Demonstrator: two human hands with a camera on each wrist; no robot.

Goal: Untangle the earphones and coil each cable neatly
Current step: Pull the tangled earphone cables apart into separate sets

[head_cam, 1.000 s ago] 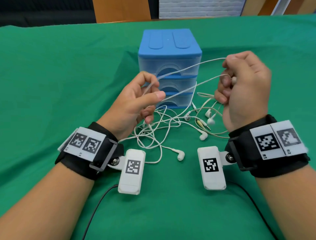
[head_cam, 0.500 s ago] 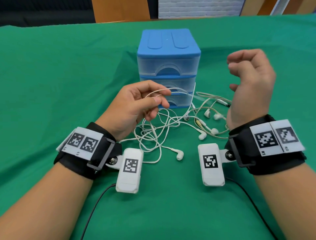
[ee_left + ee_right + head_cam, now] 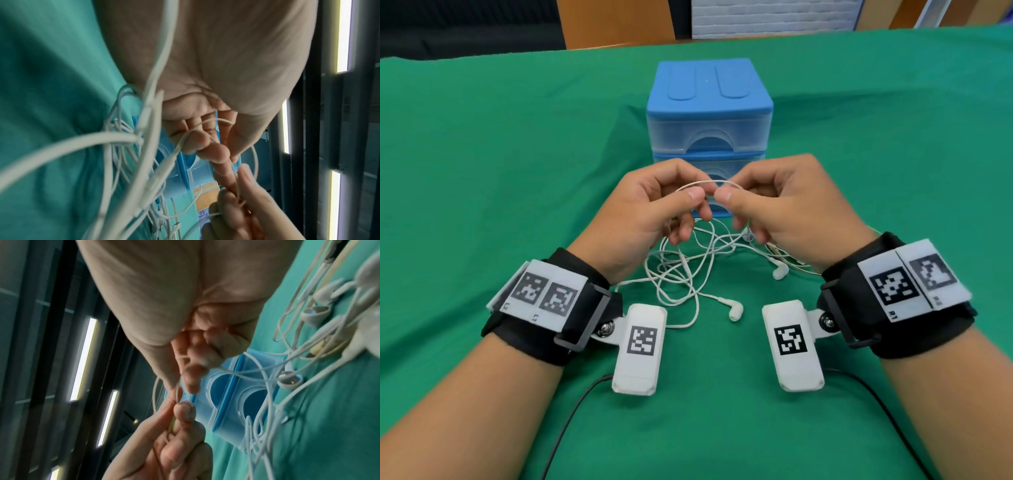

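A tangle of white earphone cables [image 3: 681, 270] lies on the green cloth in front of the drawer unit, with earbuds [image 3: 735, 310] spread around it. My left hand [image 3: 654, 209] and right hand [image 3: 784, 205] meet above the tangle, thumbs almost touching. Both pinch the same thin cable loop [image 3: 709, 185] between thumb and forefinger. In the left wrist view the cable [image 3: 236, 175] runs from my fingers to the other hand. The right wrist view shows the strand [image 3: 176, 392] pinched between both hands, with earbuds [image 3: 290, 381] beside it on the cloth.
A small blue plastic drawer unit [image 3: 709, 113] stands just behind the hands. Green cloth [image 3: 500, 171] covers the whole table. Black wires [image 3: 571, 418] trail from the wrist cameras toward the near edge.
My right hand, which had let go and was raised at the right, came down to the left and now pinches the cable next to my left hand. The stretched strands have gone slack.
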